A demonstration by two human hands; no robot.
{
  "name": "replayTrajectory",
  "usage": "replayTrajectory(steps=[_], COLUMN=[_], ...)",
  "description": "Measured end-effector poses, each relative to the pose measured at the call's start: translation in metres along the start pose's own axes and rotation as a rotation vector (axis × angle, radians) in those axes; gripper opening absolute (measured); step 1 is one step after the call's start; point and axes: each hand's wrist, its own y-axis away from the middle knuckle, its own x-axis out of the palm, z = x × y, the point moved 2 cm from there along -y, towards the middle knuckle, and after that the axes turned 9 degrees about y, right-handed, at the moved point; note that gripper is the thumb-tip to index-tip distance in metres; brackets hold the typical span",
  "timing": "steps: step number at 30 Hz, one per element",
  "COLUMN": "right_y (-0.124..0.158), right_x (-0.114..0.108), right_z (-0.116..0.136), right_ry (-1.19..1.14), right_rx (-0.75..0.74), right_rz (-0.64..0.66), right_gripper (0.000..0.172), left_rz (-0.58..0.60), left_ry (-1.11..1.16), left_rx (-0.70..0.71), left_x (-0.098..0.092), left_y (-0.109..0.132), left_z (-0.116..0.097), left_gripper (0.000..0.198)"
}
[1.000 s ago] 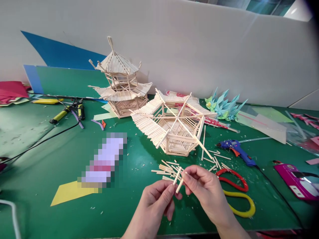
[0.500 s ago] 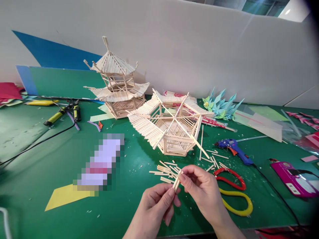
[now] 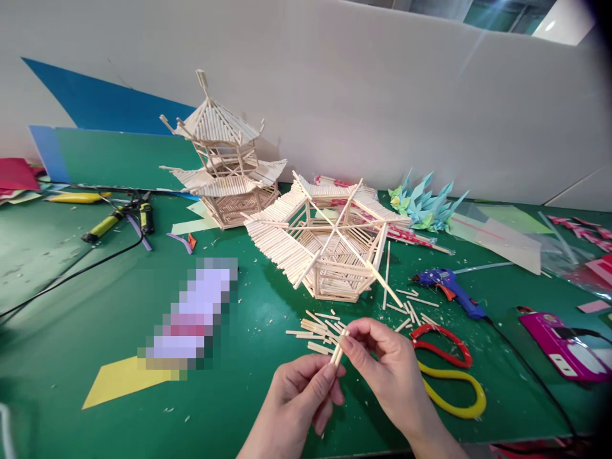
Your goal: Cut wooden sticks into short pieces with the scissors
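Wooden sticks (image 3: 339, 349), two side by side, are gripped at their near ends by the left-hand fingers (image 3: 321, 381) and at their far ends by the right-hand fingers (image 3: 358, 354), before the hexagonal stick pavilion (image 3: 336, 227); loose offcuts (image 3: 313, 326) lie just before it.

A green tabletop (image 3: 229, 408) carries a stick pagoda (image 3: 224, 183), an open-roofed pavilion (image 3: 336, 227), loose sticks (image 3: 313, 326) and a glue gun (image 3: 452, 288).

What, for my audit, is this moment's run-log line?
left hand: holding sticks; right hand: pinching their upper ends; glue gun: on table
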Motion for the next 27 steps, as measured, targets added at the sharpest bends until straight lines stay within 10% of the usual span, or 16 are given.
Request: replayTrajectory(steps=[27], right_y=[-0.0058], right_x=[0.0040], right_z=[-0.0019], right_ry=[-0.094], right_rx=[0.074], right_rz=[0.012], right_gripper=[0.028], left_rz=[0.008], left_ry=[0.133], left_rx=[-0.041], left_x=[0.0007], left_y=[-0.0061], left_z=[0.0042], left_gripper=[0.025])
